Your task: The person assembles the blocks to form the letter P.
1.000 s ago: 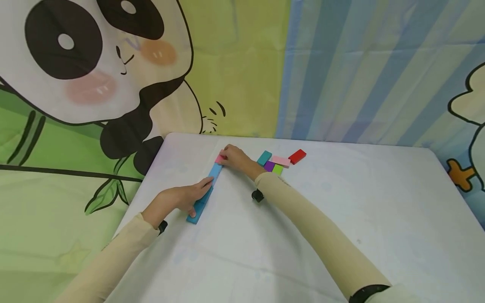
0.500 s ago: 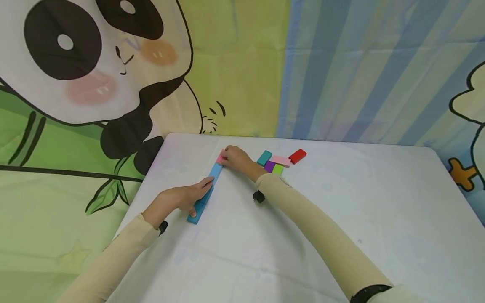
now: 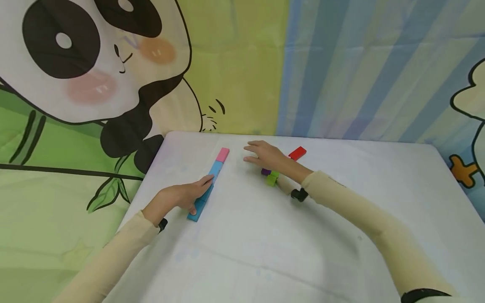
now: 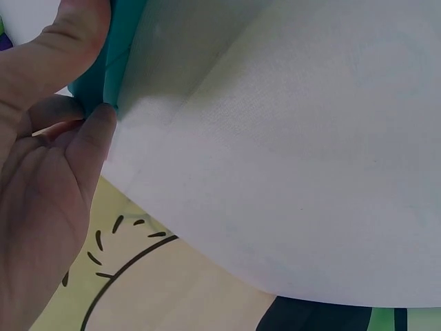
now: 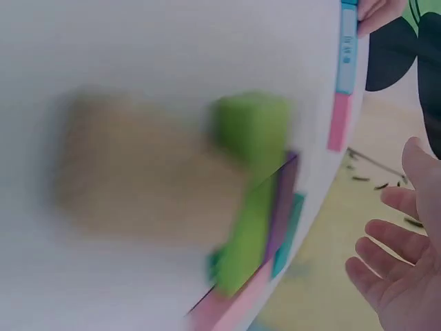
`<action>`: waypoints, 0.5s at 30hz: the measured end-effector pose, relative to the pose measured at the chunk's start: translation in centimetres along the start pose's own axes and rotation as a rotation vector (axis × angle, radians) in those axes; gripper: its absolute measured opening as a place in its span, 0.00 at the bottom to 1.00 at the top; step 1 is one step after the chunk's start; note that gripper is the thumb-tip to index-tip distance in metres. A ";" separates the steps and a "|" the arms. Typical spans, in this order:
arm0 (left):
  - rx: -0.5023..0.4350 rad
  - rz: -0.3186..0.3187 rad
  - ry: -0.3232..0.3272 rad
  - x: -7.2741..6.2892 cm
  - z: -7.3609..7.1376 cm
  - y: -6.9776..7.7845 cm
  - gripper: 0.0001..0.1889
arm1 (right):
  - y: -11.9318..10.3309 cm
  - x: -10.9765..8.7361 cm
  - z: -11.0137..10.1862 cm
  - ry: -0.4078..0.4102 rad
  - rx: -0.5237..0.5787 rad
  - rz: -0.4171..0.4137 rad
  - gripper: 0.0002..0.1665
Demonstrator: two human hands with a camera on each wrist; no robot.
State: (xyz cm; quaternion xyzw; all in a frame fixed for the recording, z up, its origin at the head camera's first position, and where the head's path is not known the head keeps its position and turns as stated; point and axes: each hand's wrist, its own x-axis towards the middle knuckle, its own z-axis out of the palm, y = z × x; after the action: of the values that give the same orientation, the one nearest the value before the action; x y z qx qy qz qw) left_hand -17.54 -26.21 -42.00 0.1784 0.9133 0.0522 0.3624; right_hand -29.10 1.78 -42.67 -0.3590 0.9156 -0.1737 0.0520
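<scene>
On the white table, a straight row runs from darker blue blocks [image 3: 203, 203] through a light blue block [image 3: 216, 169] to a pink block [image 3: 222, 155] at the far end. My left hand [image 3: 178, 198] grips the near part, thumb and fingers on opposite sides; the left wrist view shows them pinching a teal-looking block [image 4: 122, 58]. My right hand [image 3: 269, 156] hovers right of the row, fingers spread and holding nothing. Beneath and beside it lie green blocks [image 3: 271, 180], a purple block [image 3: 266, 171] and a beige block [image 5: 151, 172], blurred in the right wrist view.
A red block [image 3: 297, 153] lies beyond the right forearm. The right wrist view also shows a teal block [image 5: 289, 234] and a pale pink block [image 5: 241, 296] in the loose group. A printed cloth [image 3: 235, 84] hangs behind the table's back edge.
My right hand has let go of the pink block and moved right, over the loose blocks, its fingers now spread. The left hand has stayed on the row.
</scene>
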 end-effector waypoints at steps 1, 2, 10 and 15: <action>0.006 0.001 0.003 -0.1 0.0 0.0 0.59 | 0.7 -1.2 -0.4 0.011 0.003 -0.008 0.30; 0.012 0.004 0.005 -0.2 -0.1 0.0 0.59 | 1.5 -2.4 -0.7 0.016 0.011 -0.008 0.28; 0.036 0.024 0.001 -0.2 -0.1 0.0 0.59 | 6.3 -9.0 -1.6 0.012 -0.035 0.154 0.25; 0.045 0.014 0.002 -0.3 -0.1 0.1 0.59 | 8.8 -9.7 -1.5 0.104 0.025 0.288 0.23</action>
State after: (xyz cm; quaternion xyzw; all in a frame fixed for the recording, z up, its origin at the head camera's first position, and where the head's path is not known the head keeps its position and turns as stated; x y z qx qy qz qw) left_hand -17.39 -26.20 -41.74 0.1930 0.9133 0.0344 0.3569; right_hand -27.91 14.69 -44.66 -0.2140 0.9568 -0.1941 0.0333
